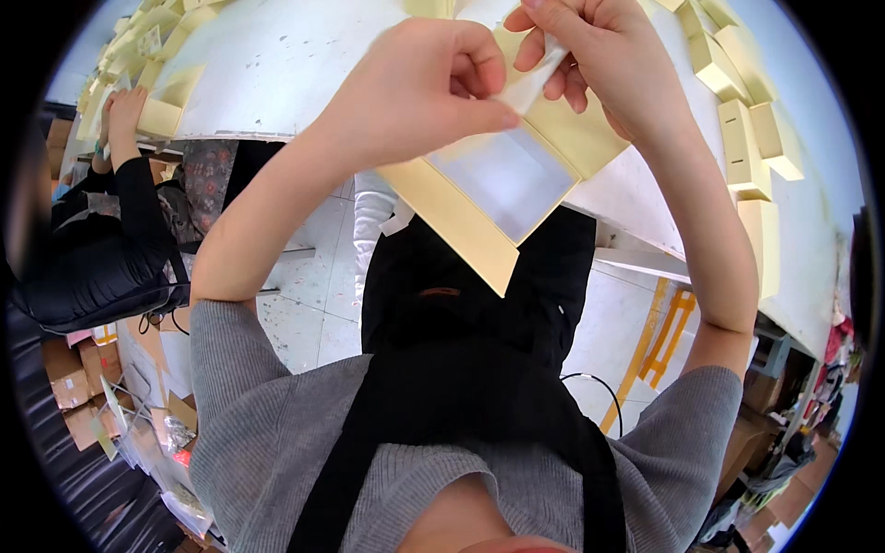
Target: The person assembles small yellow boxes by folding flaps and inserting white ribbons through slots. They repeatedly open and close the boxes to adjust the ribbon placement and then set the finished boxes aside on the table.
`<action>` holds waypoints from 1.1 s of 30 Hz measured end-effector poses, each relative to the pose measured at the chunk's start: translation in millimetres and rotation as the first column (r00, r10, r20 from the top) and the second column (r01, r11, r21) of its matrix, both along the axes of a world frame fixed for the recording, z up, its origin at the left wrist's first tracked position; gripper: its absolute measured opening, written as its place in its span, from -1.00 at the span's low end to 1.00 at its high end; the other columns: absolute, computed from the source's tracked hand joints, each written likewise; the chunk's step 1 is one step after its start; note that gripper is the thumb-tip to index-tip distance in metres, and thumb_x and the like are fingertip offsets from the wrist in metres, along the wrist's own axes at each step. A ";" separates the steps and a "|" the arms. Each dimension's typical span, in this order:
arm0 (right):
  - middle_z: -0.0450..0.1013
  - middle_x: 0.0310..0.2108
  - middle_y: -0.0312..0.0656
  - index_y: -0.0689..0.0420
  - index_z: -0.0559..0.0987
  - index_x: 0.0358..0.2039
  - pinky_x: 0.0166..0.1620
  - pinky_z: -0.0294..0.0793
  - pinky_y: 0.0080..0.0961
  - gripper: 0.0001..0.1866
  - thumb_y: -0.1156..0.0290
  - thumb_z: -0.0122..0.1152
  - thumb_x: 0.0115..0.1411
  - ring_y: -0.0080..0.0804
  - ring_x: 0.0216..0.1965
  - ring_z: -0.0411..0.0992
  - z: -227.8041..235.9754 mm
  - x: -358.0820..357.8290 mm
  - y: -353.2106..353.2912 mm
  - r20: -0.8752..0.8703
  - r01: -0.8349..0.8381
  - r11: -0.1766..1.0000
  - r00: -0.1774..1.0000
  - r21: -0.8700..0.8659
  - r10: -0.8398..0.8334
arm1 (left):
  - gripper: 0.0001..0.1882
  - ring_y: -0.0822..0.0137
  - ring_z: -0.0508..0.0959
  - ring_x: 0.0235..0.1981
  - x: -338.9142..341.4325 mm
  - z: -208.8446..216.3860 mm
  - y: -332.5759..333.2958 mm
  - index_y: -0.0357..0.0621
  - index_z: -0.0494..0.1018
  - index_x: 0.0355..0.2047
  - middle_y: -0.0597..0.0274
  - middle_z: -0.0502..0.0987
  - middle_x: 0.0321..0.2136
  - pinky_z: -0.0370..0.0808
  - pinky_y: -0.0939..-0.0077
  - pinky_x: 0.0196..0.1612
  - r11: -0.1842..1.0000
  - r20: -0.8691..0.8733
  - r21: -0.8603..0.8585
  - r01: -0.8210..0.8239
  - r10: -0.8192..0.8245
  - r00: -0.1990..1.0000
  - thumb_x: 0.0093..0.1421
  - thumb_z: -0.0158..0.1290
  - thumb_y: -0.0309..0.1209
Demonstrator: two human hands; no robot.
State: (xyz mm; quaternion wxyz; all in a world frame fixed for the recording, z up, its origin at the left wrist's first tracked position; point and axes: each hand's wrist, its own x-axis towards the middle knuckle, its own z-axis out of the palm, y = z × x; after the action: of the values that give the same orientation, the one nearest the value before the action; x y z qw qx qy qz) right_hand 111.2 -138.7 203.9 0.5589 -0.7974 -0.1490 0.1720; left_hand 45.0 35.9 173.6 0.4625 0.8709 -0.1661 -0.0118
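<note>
White worktop (267,83), surface scuffed with small dark marks, spreads beyond and to both sides of the cream box (535,235). Nearest to camera, on the near side of the box: black apron (479,405) over a grey ribbed top (691,442).

Hands, both above the box. Right hand (618,64), over its far right part: fingers bent, pinching a whitish translucent strip (539,85). Left hand (415,88), over its far left part: fingers curled, thumb extended close to the strip's lower end; cannot tell whether it grips.

Box itself: directly under the strip, lying aslant, near corner projecting past the worktop's front edge, above the lap. Pale translucent panel (507,180) framed inside; cream flap along the near left side.

Below the box, to its right: orange tape (668,341) on the pale tiled floor (304,323). Farther right of it: row of cream cartons (740,143). Well to its left: a co-worker's hand (126,111) beside more cream cartons.
</note>
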 end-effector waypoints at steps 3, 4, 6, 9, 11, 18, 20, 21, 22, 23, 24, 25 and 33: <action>0.47 -0.58 -0.18 0.32 0.52 -0.37 -0.69 0.32 -0.64 -0.71 0.34 -0.01 0.34 -0.54 -0.73 0.36 -19.8 5.4 -20.3 -0.110 0.033 0.990 0.994 0.137 -0.018 | -0.81 0.49 0.46 -0.62 -15.2 -2.0 -7.3 -0.14 0.51 -0.37 0.28 0.55 -0.58 0.38 0.62 -0.52 0.922 0.411 0.341 -0.184 0.030 0.911 0.00 0.28 -0.46; 0.47 -0.57 -0.19 0.33 0.51 -0.35 -0.68 0.32 -0.66 -0.71 0.34 -0.02 0.35 -0.54 -0.72 0.37 -25.1 3.4 -26.1 -0.156 0.033 0.983 0.988 0.182 -0.005 | -0.84 0.44 0.45 -0.65 -22.9 -2.0 -2.8 -0.16 0.58 -0.37 0.26 0.55 -0.59 0.36 0.64 -0.54 0.905 0.426 0.405 -0.132 -0.059 0.903 -0.02 0.26 -0.52; 0.49 -0.50 -0.13 0.35 0.50 -0.26 -0.55 0.41 -0.61 -0.68 0.29 -0.01 0.35 -0.48 -0.60 0.43 -37.3 2.6 -33.2 -0.270 0.036 0.961 0.962 0.276 0.042 | -0.90 0.46 0.43 -0.65 -30.2 -1.5 -0.5 -0.18 0.58 -0.43 0.27 0.55 -0.60 0.34 0.64 -0.56 0.912 0.415 0.398 -0.097 -0.084 0.906 0.00 0.24 -0.54; 0.52 -0.33 -0.04 0.36 0.49 -0.10 -0.38 0.53 -0.54 -0.55 0.14 0.03 0.34 -0.44 -0.41 0.51 -54.4 -5.4 -31.9 -0.368 0.036 0.899 0.919 0.437 0.142 | -0.91 0.51 0.41 -0.66 -28.5 -1.8 -8.2 -0.18 0.59 -0.45 0.29 0.55 -0.59 0.31 0.66 -0.60 0.901 0.528 0.381 -0.207 -0.029 0.849 -0.01 0.24 -0.59; 0.49 -0.20 -0.09 0.36 0.48 -0.06 -0.50 0.45 -0.70 -0.51 0.10 0.06 0.33 -0.64 -0.45 0.47 -52.9 -35.9 -24.5 -0.299 0.026 0.840 0.940 0.543 0.164 | -0.90 0.52 0.40 -0.66 -20.3 -3.0 -11.5 -0.18 0.59 -0.46 0.30 0.55 -0.59 0.30 0.68 -0.60 0.880 0.716 0.324 -0.347 0.012 0.698 -0.02 0.24 -0.60; 0.42 -0.49 -0.23 0.34 0.53 -0.21 -0.46 0.40 -0.68 -0.61 0.19 0.19 0.26 -0.67 -0.51 0.39 -69.9 -43.9 -36.6 -0.434 -0.031 0.790 0.822 0.612 0.368 | -0.78 0.26 0.58 -0.47 -33.2 -2.9 -21.2 -0.20 0.59 -0.39 0.18 0.60 -0.45 0.50 0.50 -0.44 0.831 0.578 0.526 -0.179 -0.195 0.792 -0.10 0.31 -0.50; 0.41 -0.59 -0.21 0.32 0.55 -0.29 -0.46 0.41 -0.63 -0.69 0.26 0.22 0.22 -0.60 -0.56 0.40 -79.5 -44.0 -37.3 -0.354 -0.070 0.871 0.895 0.487 0.271 | -0.71 0.18 0.61 -0.32 -37.7 -0.8 -20.0 -0.20 0.58 -0.30 0.13 0.61 -0.31 0.54 0.43 -0.31 0.855 0.471 0.518 -0.037 -0.249 0.846 -0.08 0.30 -0.43; 0.42 -0.61 -0.17 0.31 0.55 -0.31 -0.47 0.42 -0.59 -0.74 0.32 0.20 0.20 -0.53 -0.58 0.42 -84.0 -44.5 -34.5 -0.252 -0.093 0.936 0.950 0.340 0.186 | -0.67 0.15 0.61 -0.24 -39.7 1.4 -16.3 -0.19 0.57 -0.25 0.11 0.60 -0.23 0.55 0.38 -0.24 0.871 0.429 0.490 0.039 -0.280 0.859 -0.07 0.28 -0.39; 0.44 -0.63 -0.13 0.30 0.55 -0.33 -0.47 0.43 -0.54 -0.79 0.38 0.18 0.19 -0.46 -0.60 0.44 -88.7 -45.4 -32.7 -0.132 -0.088 0.980 0.985 0.181 0.113 | -0.61 0.13 0.61 -0.18 -41.6 -0.2 -10.5 -0.18 0.55 -0.19 0.10 0.57 -0.16 0.56 0.35 -0.20 0.843 0.379 0.529 0.095 -0.335 0.863 -0.08 0.26 -0.38; 0.45 -0.62 -0.08 0.31 0.54 -0.34 -0.46 0.45 -0.47 -0.81 0.41 0.17 0.16 -0.36 -0.58 0.46 -94.2 -47.0 -32.6 0.004 -0.122 0.985 0.992 0.122 0.122 | -0.56 0.12 0.60 -0.13 -43.3 -1.7 -5.1 -0.17 0.53 -0.13 0.08 0.55 -0.09 0.56 0.32 -0.15 0.813 0.326 0.562 0.154 -0.389 0.862 -0.09 0.24 -0.36; 0.46 -0.60 -0.02 0.32 0.54 -0.35 -0.45 0.46 -0.41 -0.83 0.45 0.15 0.13 -0.26 -0.57 0.48 -97.6 -49.0 -30.5 0.138 -0.164 0.984 0.978 0.065 0.154 | -0.48 0.13 0.59 -0.10 -50.9 -7.8 4.1 -0.15 0.49 -0.07 0.08 0.51 -0.03 0.55 0.31 -0.14 0.729 0.255 0.661 0.180 -0.443 0.860 -0.12 0.22 -0.36; 0.47 -0.58 0.04 0.33 0.53 -0.36 -0.44 0.47 -0.34 -0.84 0.48 0.14 0.09 -0.15 -0.55 0.50 -102.4 -52.0 -28.9 0.266 -0.182 0.983 0.948 -0.003 0.177 | -0.52 0.13 0.60 -0.12 -57.1 -21.6 8.1 -0.17 0.51 -0.10 0.08 0.53 -0.06 0.56 0.24 -0.13 0.678 0.282 0.718 0.154 -0.487 0.827 -0.11 0.19 -0.38; 0.43 -0.57 0.04 0.27 0.47 -0.34 -0.41 0.40 -0.23 -0.76 0.63 0.09 -0.11 -0.02 -0.50 0.45 -100.6 -58.1 -15.2 0.400 -0.183 0.920 0.858 -0.345 0.321 | -0.82 0.11 0.65 -0.24 -118.6 -107.3 -21.2 -0.25 0.60 -0.37 0.06 0.63 -0.32 0.57 0.20 -0.10 0.802 0.672 0.519 -0.295 -0.170 0.721 -0.02 0.11 -0.52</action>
State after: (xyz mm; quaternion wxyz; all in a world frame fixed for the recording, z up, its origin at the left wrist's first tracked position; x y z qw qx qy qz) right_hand 53.0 -153.9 103.3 0.3561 -0.8627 -0.3508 0.0761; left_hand -73.6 14.7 66.3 0.0707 0.9154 -0.2823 0.2782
